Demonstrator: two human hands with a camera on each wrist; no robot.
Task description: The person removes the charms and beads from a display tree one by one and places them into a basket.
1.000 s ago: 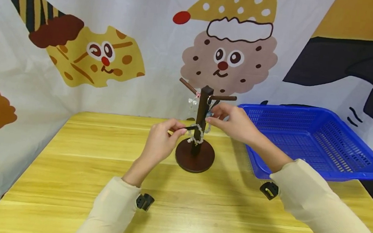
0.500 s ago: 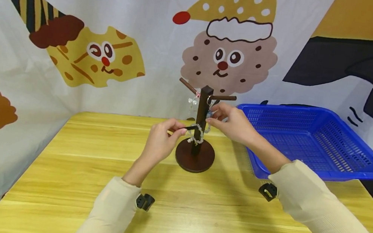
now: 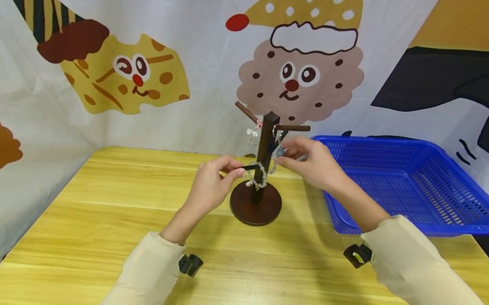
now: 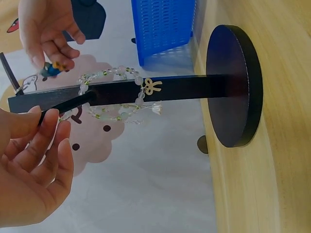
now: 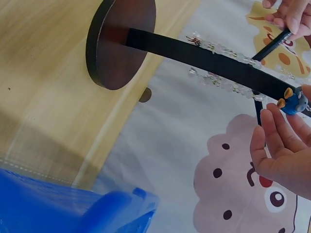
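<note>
A dark wooden jewellery stand [image 3: 265, 145] with a round base and several pegs stands upright on the table. My left hand [image 3: 211, 184] pinches the tip of a lower peg [image 4: 73, 103] between thumb and fingers. Around that peg hangs a beaded bracelet [image 4: 139, 81] with a gold bow charm and clear and green beads. My right hand [image 3: 317, 164] holds a small blue figurine charm [image 5: 293, 102] with orange feet at its fingertips. Its strand hangs from the upper right peg [image 3: 294, 127]. Another strand with white flower-like pieces [image 3: 252, 133] hangs from the upper left peg.
A blue plastic basket [image 3: 410, 190] stands to the right, just behind my right forearm. Behind the wooden table [image 3: 130, 220] hangs a white cloth [image 3: 208, 69] printed with cartoon food. Each sleeve has a black clip-like device at the wrist.
My right hand has shifted slightly right, drawing the blue figurine charm a little away from the post. The left hand stays where it was on the peg.
</note>
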